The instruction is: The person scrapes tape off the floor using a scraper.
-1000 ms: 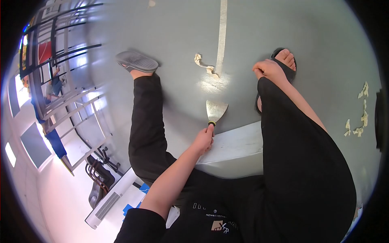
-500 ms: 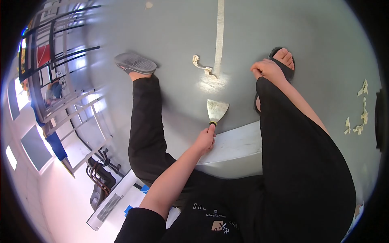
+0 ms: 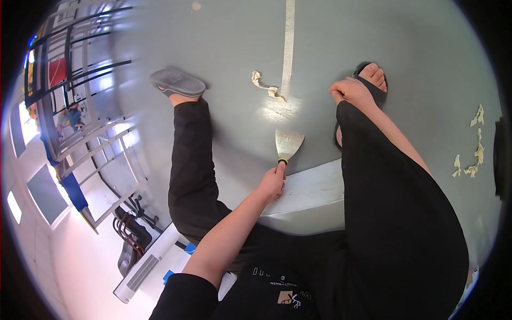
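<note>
In my left hand (image 3: pixel 272 184) is a putty knife (image 3: pixel 289 144), with my fingers closed round its handle. Its wide metal blade, smeared with pale residue, points away from me, over the grey floor. A curled peeled strip of tape (image 3: pixel 266 86) lies on the floor beyond the blade, beside the end of a pale line (image 3: pixel 288 48) stuck to the floor. My right hand (image 3: pixel 352 92) rests at my right knee with its fingers curled in, above my right foot. I see nothing in it, though its underside is hidden.
A low white seat or block (image 3: pixel 309 192) is under me, between my legs. Crumpled peeled scraps (image 3: pixel 479 146) lie on the floor at the right. Metal frames (image 3: pixel 101 144) stand along the left, with a person (image 3: pixel 69 118) behind them. A dark object (image 3: pixel 501 160) is at the right edge.
My left hand and the putty knife have shifted slightly to the right. The person behind the frames has changed position a little. My right hand stays where it was.
</note>
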Demonstrator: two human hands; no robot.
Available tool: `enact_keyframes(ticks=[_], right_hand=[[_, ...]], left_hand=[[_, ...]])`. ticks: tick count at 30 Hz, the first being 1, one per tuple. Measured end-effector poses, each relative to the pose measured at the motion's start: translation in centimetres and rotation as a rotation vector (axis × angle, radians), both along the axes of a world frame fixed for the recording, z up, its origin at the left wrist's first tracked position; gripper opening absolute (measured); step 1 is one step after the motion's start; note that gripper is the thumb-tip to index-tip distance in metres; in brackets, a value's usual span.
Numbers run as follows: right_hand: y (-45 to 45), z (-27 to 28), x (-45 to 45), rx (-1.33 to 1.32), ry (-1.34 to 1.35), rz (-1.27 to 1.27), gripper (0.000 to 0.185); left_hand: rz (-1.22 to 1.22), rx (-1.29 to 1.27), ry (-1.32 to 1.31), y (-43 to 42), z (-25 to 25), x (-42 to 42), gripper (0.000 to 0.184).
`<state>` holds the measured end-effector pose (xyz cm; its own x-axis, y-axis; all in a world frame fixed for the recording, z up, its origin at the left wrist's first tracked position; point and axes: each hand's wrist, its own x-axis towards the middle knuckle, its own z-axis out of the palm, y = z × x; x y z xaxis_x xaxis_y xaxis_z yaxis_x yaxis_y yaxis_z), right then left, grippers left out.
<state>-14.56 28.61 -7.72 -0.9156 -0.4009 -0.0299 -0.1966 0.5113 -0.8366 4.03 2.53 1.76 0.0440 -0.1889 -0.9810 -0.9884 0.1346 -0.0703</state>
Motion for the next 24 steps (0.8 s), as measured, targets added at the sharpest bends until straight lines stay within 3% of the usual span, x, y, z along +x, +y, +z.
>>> enact_keyframes(ticks=[2, 7, 15, 18, 19, 21, 24], right_hand=[[-0.2, 0.2, -0.1, 0.027, -0.027, 0.000, 0.007], [-0.2, 1.0, -0.4, 0.035, -0.015, 0.000, 0.008], [-0.1, 0.8, -0.1, 0.019, -0.011, -0.013, 0.008], [-0.1, 1.2, -0.3, 0.017, -0.049, 0.021, 0.008], [-0.2, 1.3, -0.2, 0.023, -0.037, 0.009, 0.008], [-0.1, 1.1, -0.2, 0.031, -0.025, -0.004, 0.008], [-0.5, 0.7, -0.2, 0.012, -0.004, -0.001, 0.007]], left_hand=[[-0.139, -0.019, 0.015, -0.5, -0.4, -0.3, 0.052], [-0.039, 0.004, 0.117, -0.4, -0.8, -8.4, 0.053], [0.022, 0.027, -0.032, 1.0, 0.6, -0.1, 0.054], [-0.173, -0.020, 0.099, 0.4, 0.2, -2.7, 0.051], [-0.168, -0.022, 0.101, 0.4, -0.1, -5.2, 0.051], [0.108, 0.022, 0.006, 0.3, -0.8, -9.0, 0.054], [0.109, -0.018, 0.067, 1.2, -0.2, -7.1, 0.054]])
